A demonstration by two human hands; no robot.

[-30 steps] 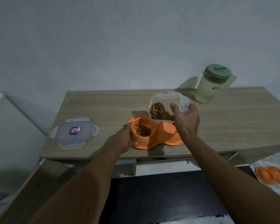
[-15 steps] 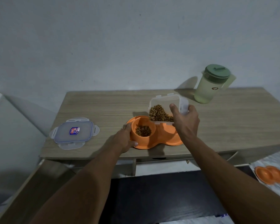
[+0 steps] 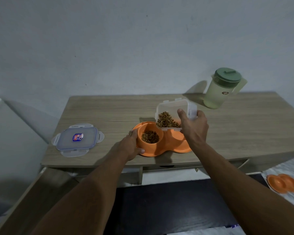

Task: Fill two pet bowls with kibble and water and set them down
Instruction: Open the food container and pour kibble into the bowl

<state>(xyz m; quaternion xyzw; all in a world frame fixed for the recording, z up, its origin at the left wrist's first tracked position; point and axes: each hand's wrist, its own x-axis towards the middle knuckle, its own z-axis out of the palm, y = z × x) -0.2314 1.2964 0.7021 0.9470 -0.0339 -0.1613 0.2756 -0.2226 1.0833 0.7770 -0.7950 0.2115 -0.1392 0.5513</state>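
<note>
- Head view: my left hand [image 3: 129,147] is gripping the bowl [image 3: 153,150] at its left rim. Fingers are curling round the rim, thumb on the near edge, pinning it to the table [image 3: 109,112].
- My right hand [image 3: 193,128] is clamping the tub [image 3: 174,106], thumb on the near wall and fingers wrapping the far side. The tub is hanging tilted over the bowl; I can't tell whether it's touching.
- Kibble [image 3: 167,121] is piling against the tub's low edge. That edge is sitting over the ridge between the left cup [image 3: 150,128] and the right cup [image 3: 177,139], just right of the left cup.
- The left cup is holding a shallow layer, looking well short of the rim. The right cup is looking bare.
- I'm judging this as mid-pour. I should be shifting the low edge left, over the left cup's centre, before tipping further. Otherwise pieces are likely landing in the right cup, which I'm reckoning is for water.
- I should be tipping slowly with small shakes, since the heap could be letting go all at once.
- The jug [image 3: 219,92] is standing capped at the back right, well apart. The lid [image 3: 76,139] is lying flat on the table's left.
- The second bowl [image 3: 283,183] is sitting on the floor at lower right, looking unfilled.
</note>
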